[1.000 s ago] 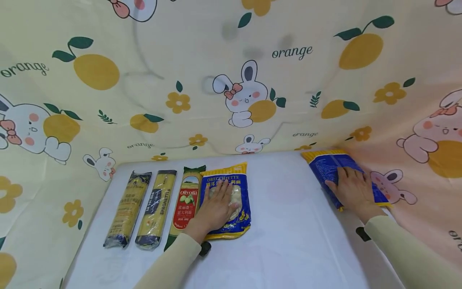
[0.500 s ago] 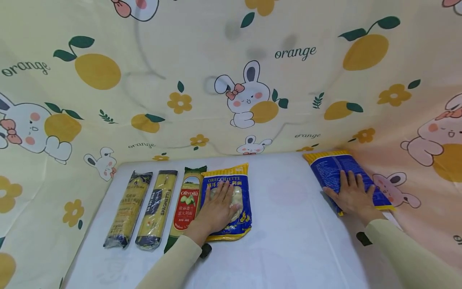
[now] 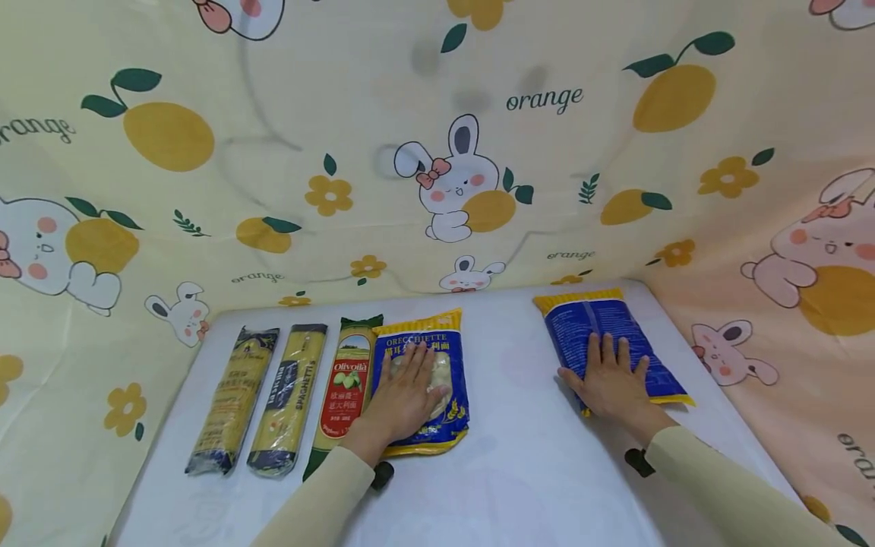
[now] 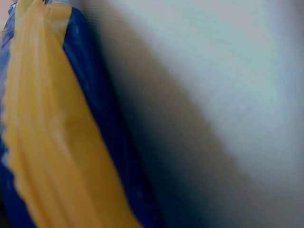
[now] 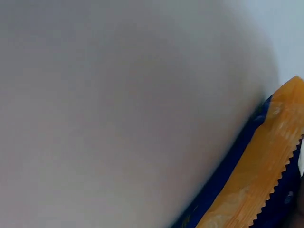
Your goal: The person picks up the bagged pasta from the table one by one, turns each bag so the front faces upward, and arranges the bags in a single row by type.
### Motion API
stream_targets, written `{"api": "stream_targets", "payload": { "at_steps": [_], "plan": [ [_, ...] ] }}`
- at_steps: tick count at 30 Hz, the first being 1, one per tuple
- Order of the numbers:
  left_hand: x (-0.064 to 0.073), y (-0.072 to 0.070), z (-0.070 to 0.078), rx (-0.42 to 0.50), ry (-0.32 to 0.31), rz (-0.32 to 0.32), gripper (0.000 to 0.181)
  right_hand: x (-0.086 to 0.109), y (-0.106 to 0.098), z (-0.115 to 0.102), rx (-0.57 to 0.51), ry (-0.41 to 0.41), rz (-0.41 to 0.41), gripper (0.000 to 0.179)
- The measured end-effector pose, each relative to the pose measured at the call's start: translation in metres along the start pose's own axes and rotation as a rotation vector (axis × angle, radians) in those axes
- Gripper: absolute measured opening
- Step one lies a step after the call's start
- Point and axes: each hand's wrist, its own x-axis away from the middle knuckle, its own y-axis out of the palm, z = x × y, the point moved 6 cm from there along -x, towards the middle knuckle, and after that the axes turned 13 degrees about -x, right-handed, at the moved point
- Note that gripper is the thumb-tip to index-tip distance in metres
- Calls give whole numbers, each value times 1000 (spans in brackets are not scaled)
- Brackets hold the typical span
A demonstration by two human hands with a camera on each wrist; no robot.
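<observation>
In the head view my left hand (image 3: 402, 399) rests with straight fingers on a blue and yellow bag of orecchiette pasta (image 3: 453, 380), whose front label faces up. My right hand (image 3: 611, 384) lies spread on a second blue and yellow pasta bag (image 3: 581, 327), printed side with fine text upward. The left wrist view catches the yellow crimped end of the orecchiette bag (image 4: 57, 128). A similar yellow end with a zigzag edge belongs to the right-hand bag (image 5: 256, 171) in the right wrist view; the fingers stay out of both wrist views.
Left of the orecchiette bag lie a green and red Olivoilà spaghetti pack (image 3: 345, 387), a yellow and navy spaghetti pack (image 3: 289, 403) and another long pasta pack (image 3: 232, 403). They sit on a white table (image 3: 519, 486). A cloth with rabbits and oranges (image 3: 369, 91) hangs behind and at the sides.
The right-hand pasta bag has slid left across the table under my right hand, away from the right edge. My left hand stays on the orecchiette bag. The head view has shifted slightly.
</observation>
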Motion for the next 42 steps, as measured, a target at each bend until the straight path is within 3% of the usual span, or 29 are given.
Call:
{"api": "stream_targets", "payload": {
  "at_steps": [10,16,23,31,42],
  "plan": [
    [-3,0,2,17,9,1,79,33,39,-82,29,-46,-37,93],
    [-3,0,4,33,10,3,78,56,45,-112,35,-121,-88,81],
    [-3,0,5,49,10,-1,79,73,50,-111,95,-206,-80,76],
    [-2,-1,1,37,8,14,79,80,63,-112,49,-201,-83,77],
    [2,-2,0,65,17,9,80,83,71,-119,84,-196,-77,78]
  ]
}}
